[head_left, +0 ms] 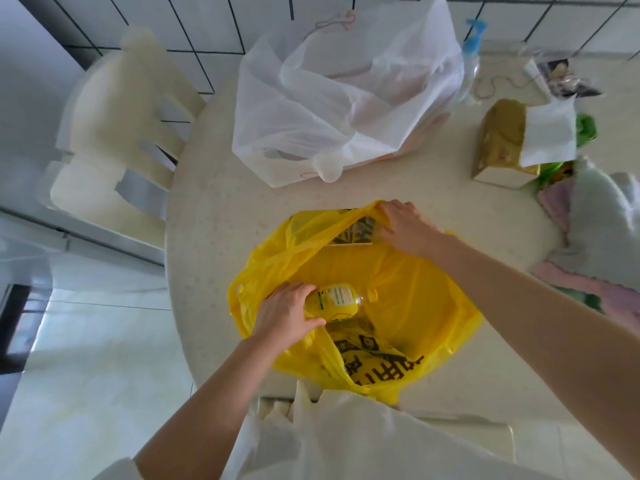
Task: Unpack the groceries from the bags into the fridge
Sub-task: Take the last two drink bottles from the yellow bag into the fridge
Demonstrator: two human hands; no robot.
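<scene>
On the counter [214, 216] a yellow bag [415, 299] is held open. Its far rim is pinched by the right hand [405, 226]. Inside it, a yellow bottle [337, 301] is gripped by the left hand [287, 317].

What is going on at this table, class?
A person is unpacking a yellow bag on a round table. The left hand grips a yellow bottle lying inside the bag, while the right hand pinches the bag's far rim to hold it open. A white bag sits behind, not yet touched. No fridge is in view.
</scene>
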